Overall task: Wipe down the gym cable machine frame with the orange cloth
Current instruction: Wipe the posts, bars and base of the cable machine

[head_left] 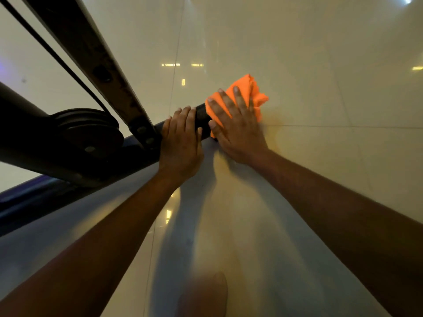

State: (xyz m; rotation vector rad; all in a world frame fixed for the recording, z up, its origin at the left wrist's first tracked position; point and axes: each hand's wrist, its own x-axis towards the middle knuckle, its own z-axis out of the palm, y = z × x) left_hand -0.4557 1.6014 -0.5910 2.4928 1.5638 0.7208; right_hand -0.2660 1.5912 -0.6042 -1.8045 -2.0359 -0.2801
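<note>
Orange cloth [249, 97] is bunched over the far end of the dark bar [202, 116], under the right hand [235, 129]. Right fingers [239, 97] lie spread and nearly straight on top of the cloth, pressing it onto the bar end; thumb sits on the left edge of the cloth. It reads as a flat-palm press, not a pinch.

Left hand [182, 138] is just left of the cloth on the same bar, fingers curled over the top and gripping it, apparently to brace. The two hands are just beside each other, with a short bare stretch of bar between.

Progress, as a judgement:
- Wiping is in hand at the bar's far tip, so that end is being covered now.
- Can't tell from surface sheen what has already been cleaned; lighting is dim and the metal is dark.
- Upright strut [107, 72] on the left looks scuffed or smudged, so probably not done.
- Pulley [91, 131], belt [57, 56] beside the strut and the bolted bracket [144, 133] show no cloth near them.
- Near-left run of the bar down to the frame's blue section [25, 195] is well apart from the cloth.

Call it early to mid: one short section under the cloth, most of the visible frame left. Tiled floor [320, 65] behind is glossy with light reflections.
</note>
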